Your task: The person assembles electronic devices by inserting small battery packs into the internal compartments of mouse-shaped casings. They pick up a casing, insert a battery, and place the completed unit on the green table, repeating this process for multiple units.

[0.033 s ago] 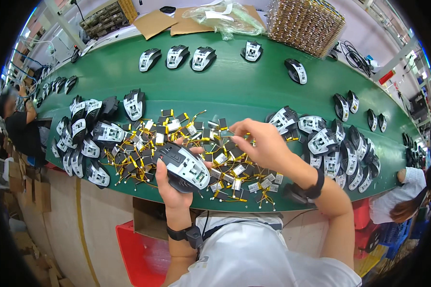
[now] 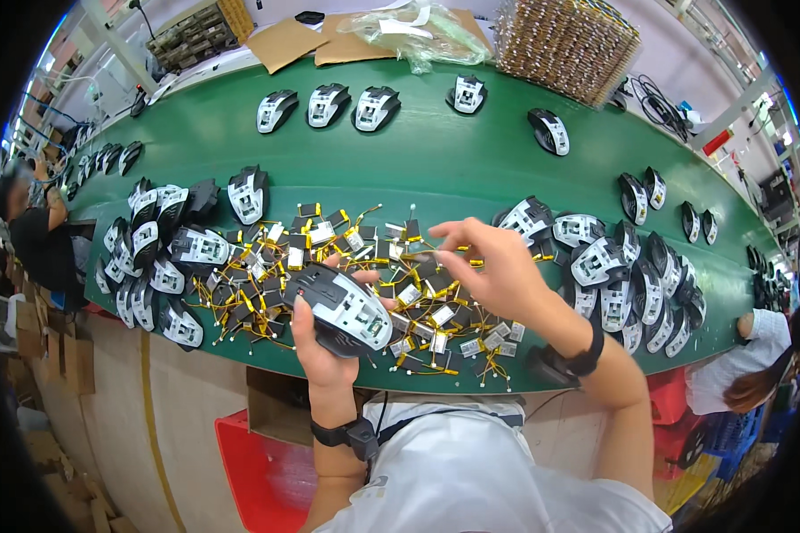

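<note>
While the long green bench (image 2: 436, 151) curves away under the fisheye, the left hand (image 2: 324, 342) has its grip clenched around a black and grey computer mouse shell (image 2: 342, 306), held open side up just above the near edge of the bench. Over to the right hand (image 2: 498, 266): thumb and forefinger are pinched on a small silver battery pack with yellow wires (image 2: 436, 259), lifted just above the heap and just to the right of the shell. Beneath both hands lies a scattered pile of small batteries with yellow leads (image 2: 329, 240), spread across the middle of the bench. Left of that, a cluster of open mouse shells (image 2: 164, 258) is stacked on edge; right of it, another crowd of mouse shells (image 2: 613, 275). Further back, a row of four mice (image 2: 364, 105) sits well apart from the pile, with a single black mouse (image 2: 549, 131) beyond. At the far edge, flat brown cardboard sheets (image 2: 284, 43) and a woven basket (image 2: 564, 40).
</note>
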Demonstrator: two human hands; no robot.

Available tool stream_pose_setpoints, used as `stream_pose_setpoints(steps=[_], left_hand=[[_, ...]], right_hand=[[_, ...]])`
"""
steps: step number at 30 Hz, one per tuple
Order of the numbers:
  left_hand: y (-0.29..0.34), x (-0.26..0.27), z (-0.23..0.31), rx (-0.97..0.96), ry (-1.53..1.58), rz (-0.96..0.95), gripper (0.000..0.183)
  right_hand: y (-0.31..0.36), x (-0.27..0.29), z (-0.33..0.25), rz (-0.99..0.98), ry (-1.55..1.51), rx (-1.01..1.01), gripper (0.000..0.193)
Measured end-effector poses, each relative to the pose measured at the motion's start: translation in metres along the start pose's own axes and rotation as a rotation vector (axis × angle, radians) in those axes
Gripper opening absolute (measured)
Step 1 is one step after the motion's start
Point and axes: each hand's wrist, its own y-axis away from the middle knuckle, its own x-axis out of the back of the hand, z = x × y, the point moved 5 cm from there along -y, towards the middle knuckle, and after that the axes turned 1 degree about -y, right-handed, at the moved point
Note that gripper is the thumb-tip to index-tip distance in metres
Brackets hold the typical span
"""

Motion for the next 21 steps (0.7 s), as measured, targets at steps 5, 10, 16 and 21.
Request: stream_pose_setpoints(steps=[5,10,16,21], left_hand=[[0.005,-0.047,-0.016,-0.003,-0.26,-0.34,0.092],[0.017,-0.064,-0.044,0.283,-0.293,-0.525,0.088],[0.025,-0.066,-0.054,0.288,-0.043,-0.44,0.093],[0.028,-0.072,-0.06,0.202,-0.108,-0.478,0.093]], right_hand=[[0.044,0.013,-0.009,0.102,-0.454,-0.229,0.012],[0.06,0.018,-0.006,0.205,-0.55,-0.206,0.012],[0.07,0.021,0.011,0.336,-0.625,-0.225,0.014],[0.076,0.011,0.017,0.319,-0.974,-0.256,0.019]])
